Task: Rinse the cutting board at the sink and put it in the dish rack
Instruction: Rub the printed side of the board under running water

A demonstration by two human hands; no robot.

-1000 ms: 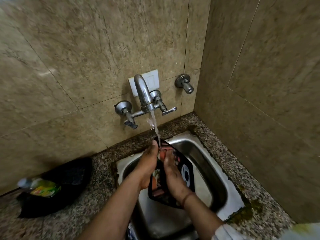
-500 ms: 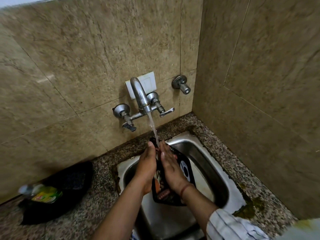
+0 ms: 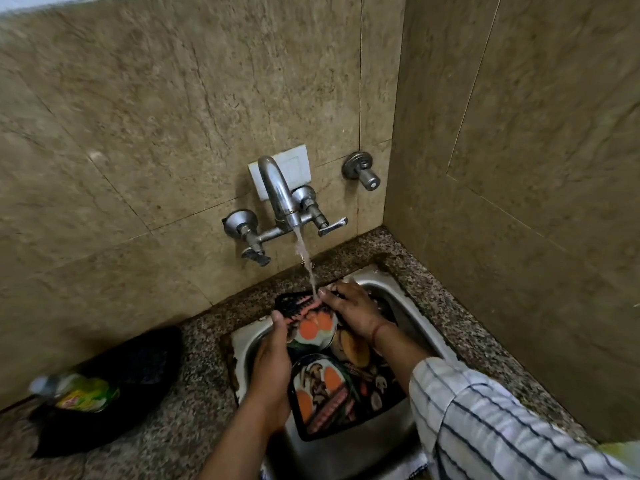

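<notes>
Cutting board (image 3: 332,386), dark with printed food, lies tilted in the sink (image 3: 412,306), upper end under the faucet (image 3: 280,199) stream; left hand (image 3: 272,362) clamped on its left edge, thumb over the face; right hand (image 3: 353,308) rests on the wet upper end, cannot tell whether its fingers curl round the rim; step: rinsing, judged mid-task; next move calls for a firm lift, the wet board likely slippery; dish rack not in view.

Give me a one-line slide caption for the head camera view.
A cutting board rinsed under the running tap over a sink: left hand grips its edge, right hand presses its upper end.
</notes>
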